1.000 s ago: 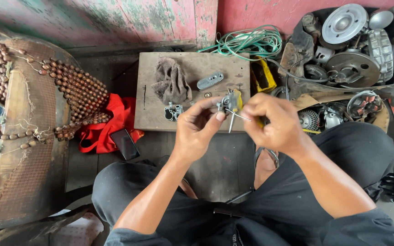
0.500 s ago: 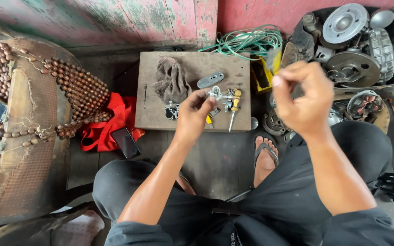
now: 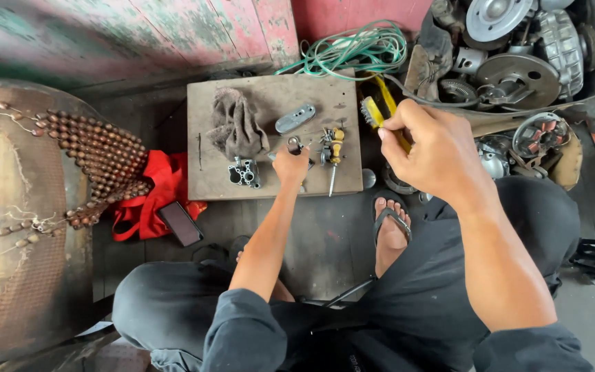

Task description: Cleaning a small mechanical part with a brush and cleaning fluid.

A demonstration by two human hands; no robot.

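Note:
My left hand [image 3: 290, 165] rests on the wooden board [image 3: 270, 89], its fingers closed around a small metal part [image 3: 295, 145] that pokes out above them. A screwdriver [image 3: 335, 150] with a yellowish handle lies just to its right, and a small carburettor-like body [image 3: 244, 172] sits to its left. Raised above the board's right edge, my right hand [image 3: 425, 148] has its fingers curled together over a yellow-handled brush [image 3: 378, 110]. I cannot tell whether it holds anything.
A brown rag [image 3: 235, 124] and a grey metal cover [image 3: 295, 118] lie on the board. Green wire [image 3: 352, 48] coils behind it. Engine parts [image 3: 511, 69] pile up at the right. A red cloth [image 3: 163, 186], a phone [image 3: 180, 224] and a beaded mat [image 3: 84, 158] lie at the left. My sandalled foot [image 3: 390, 227] is below the board.
My hands, joined over the small part a second ago, have separated. The left went down onto the board with the part; the right lifted away and now hovers over the yellow brush.

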